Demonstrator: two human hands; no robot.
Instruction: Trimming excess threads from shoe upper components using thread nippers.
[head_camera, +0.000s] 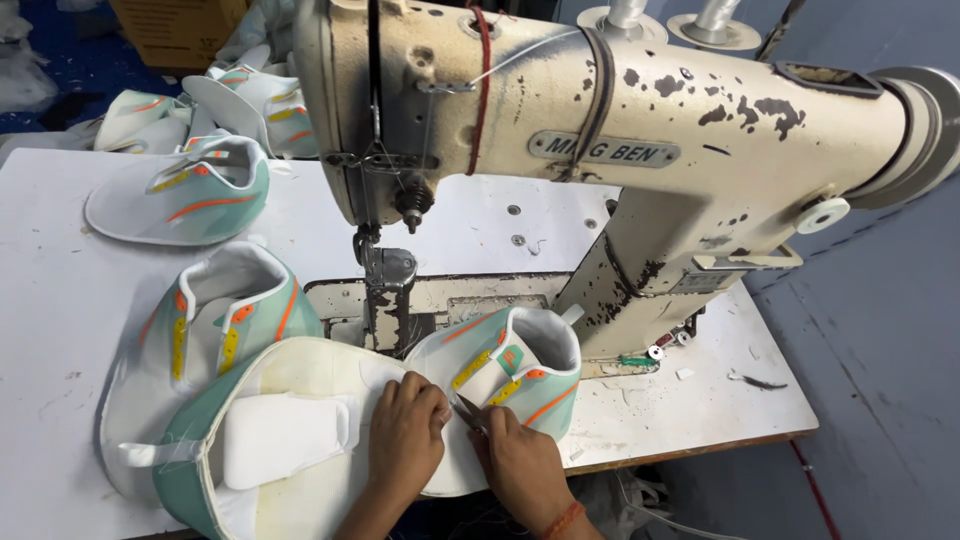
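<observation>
My left hand (405, 432) lies flat on the white lining of a mint-green shoe upper (300, 372) at the table's front edge. My right hand (520, 462) grips small dark snips (468, 413), their tip at the seam where that upper joins a second mint, white and orange upper (525, 365). A white padded tongue (282, 436) lies inside the open upper. Both uppers sit just in front of the presser foot and needle (385, 275) of a worn cream sewing machine (620, 130).
Another finished upper (215, 315) stands at left, one more (190, 190) lies farther back, and several are piled at the rear left (250, 95). The white table (60, 300) ends at the right edge (790, 400). A cardboard box (175, 25) stands behind.
</observation>
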